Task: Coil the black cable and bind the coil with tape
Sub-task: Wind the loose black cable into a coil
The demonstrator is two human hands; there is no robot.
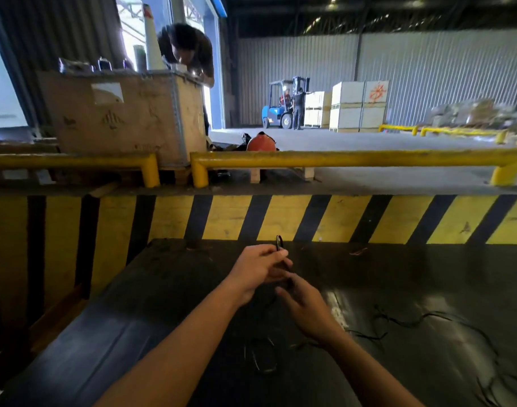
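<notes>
Both forearms extend forward from the lower edge of the view and converge over the dark work surface [427, 289]; the left forearm enters from lower left and rises diagonally, the right forearm enters from lower right and angles inward.

The left hand [256, 273] is held with its back toward the camera, wrist slightly bent, fingers curled in a narrow grip; it holds the black cable [279, 242], a small loop of which projects upright above the fingers, just in front of the yellow-and-black striped wall [339, 218].

The right hand [305, 306] sits just below and beside the left hand, back upward, fingers partly extended toward the left hand's fingertips; its fingertips meet a dark section of cable between the two hands; whether it pinches that section or only touches it cannot be told, as the contact area is blurred and shadowed.

Loose black cable lengths [413, 321] lie on the work surface to the right of the right wrist; a further loose loop [261, 358] lies between the two forearms; more strands [495, 386] lie at the lower right corner.

Beyond the striped wall: a yellow guard rail [354, 158]; a large crate [125, 116] with a person [189, 51] leaning over it; a blue forklift [280, 107] far back.
</notes>
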